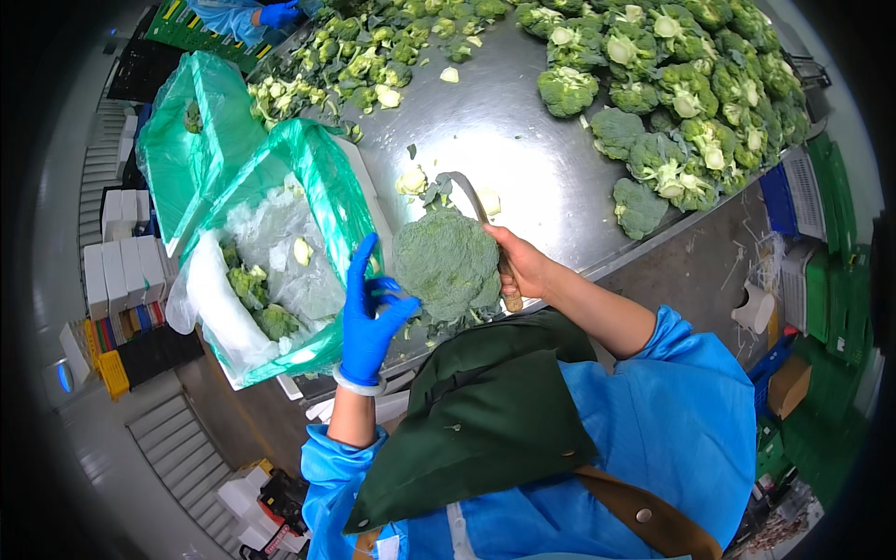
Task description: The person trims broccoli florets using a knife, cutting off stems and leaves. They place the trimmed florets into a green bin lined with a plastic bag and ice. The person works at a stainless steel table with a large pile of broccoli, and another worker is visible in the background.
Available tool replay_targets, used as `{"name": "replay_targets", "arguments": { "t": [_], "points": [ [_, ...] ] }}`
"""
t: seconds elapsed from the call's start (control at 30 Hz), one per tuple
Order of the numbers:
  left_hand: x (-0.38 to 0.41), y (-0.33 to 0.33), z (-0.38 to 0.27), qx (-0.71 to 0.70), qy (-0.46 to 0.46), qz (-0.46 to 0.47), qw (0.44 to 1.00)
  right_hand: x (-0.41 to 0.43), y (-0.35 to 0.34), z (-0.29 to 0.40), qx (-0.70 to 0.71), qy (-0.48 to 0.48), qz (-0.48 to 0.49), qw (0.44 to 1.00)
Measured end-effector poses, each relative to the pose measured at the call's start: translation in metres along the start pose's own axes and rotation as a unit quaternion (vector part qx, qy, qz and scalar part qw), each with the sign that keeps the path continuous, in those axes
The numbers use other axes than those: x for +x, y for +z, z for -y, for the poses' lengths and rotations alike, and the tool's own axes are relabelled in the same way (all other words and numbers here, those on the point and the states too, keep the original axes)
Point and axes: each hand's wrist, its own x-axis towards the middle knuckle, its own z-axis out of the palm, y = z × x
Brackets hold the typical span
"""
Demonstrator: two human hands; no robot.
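A large broccoli head [446,262], florets up, is at the table edge in front of me. My right hand [519,264], ungloved, grips the wooden handle of a curved knife [467,192] at the right side of the head; the blade arcs up behind it. My left hand [374,308], in a blue glove, is at the left of the head with thumb and fingers apart; whether the thumb touches the florets I cannot tell. Cut stem pieces [411,180] lie behind the head. Left of my left hand stands a box lined with a green plastic bag [325,168], with broccoli [276,322] inside.
Broccoli heads [689,91] are piled at the right of the steel table [490,98]. Trimmings [364,63] cover its far left. Another green-lined box [210,105] stands beyond the near one. At the top left are a co-worker's gloved hand [280,14] and sleeve.
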Motion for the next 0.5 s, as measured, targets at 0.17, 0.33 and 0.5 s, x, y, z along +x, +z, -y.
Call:
{"name": "replay_targets", "arguments": {
  "t": [0.17,0.33,0.5],
  "points": [
    [0.018,0.009,-0.017,0.317,0.241,0.084,0.913,-0.005,0.007,0.006,-0.066,-0.07,-0.043,0.995],
    [0.036,0.007,0.013,-0.032,0.041,0.184,0.982,-0.042,0.013,0.031,-0.174,-0.007,0.015,0.985],
    [0.026,0.015,0.049,-0.504,-0.19,0.078,0.839,-0.075,0.0,0.042,-0.468,-0.371,-0.119,0.794]
  ]
}}
